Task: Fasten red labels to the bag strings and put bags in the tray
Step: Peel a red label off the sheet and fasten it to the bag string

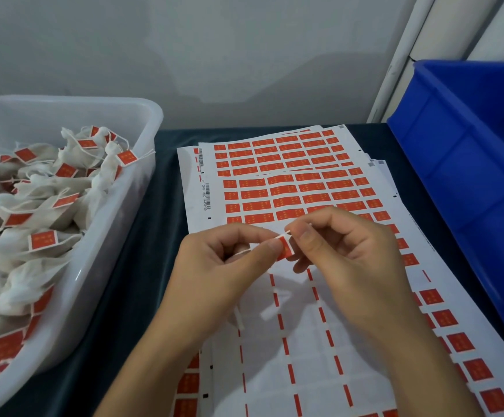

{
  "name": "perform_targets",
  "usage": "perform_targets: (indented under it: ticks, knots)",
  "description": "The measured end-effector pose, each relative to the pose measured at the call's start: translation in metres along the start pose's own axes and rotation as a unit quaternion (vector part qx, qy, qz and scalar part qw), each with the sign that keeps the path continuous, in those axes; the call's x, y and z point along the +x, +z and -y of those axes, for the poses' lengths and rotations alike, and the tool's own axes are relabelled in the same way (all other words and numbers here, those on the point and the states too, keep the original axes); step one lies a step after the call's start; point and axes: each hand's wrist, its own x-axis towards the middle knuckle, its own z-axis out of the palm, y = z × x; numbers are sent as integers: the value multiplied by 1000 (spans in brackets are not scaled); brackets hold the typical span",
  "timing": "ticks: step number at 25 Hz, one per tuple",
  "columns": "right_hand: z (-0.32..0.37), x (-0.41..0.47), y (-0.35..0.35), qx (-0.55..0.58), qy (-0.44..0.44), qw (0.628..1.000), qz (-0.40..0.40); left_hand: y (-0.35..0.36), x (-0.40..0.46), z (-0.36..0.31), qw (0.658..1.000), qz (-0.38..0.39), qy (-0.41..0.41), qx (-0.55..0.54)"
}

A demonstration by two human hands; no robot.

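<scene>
Both my hands met over the label sheets (289,188). My left hand (226,254) pinched one red label (285,246) between thumb and forefinger, the other fingers curled. My right hand (344,239) pinched the same label from the other side, with its fingers bent in close. A thin white string (241,252) ran from the label back across my left fingers; the bag it belonged to I could not see (hidden beneath my hands, or out of view).

To the left of my left hand stood the clear plastic tray (142,121), heaped with white bags (34,251), each with a red label on its string. Directly beneath and beyond my hands lay the sheets, several overlapping: those farther away carried full rows of red labels, and the sheet under my wrists was largely peeled. To the right of my right hand sat a blue bin (467,152). All rested on a dark surface (154,236).
</scene>
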Motion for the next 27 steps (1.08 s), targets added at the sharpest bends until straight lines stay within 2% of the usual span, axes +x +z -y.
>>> perform_targets:
  ticks: [8,14,27]
  knots:
    - [-1,0,0,8,0,1000,1,0,1,2,1000,-6,-7,-1]
    - [-2,-1,0,39,-7,996,80,0,1,0,1000,-9,-6,-21]
    - [-7,1,3,3,-3,999,53,5,1,9,998,-17,32,49]
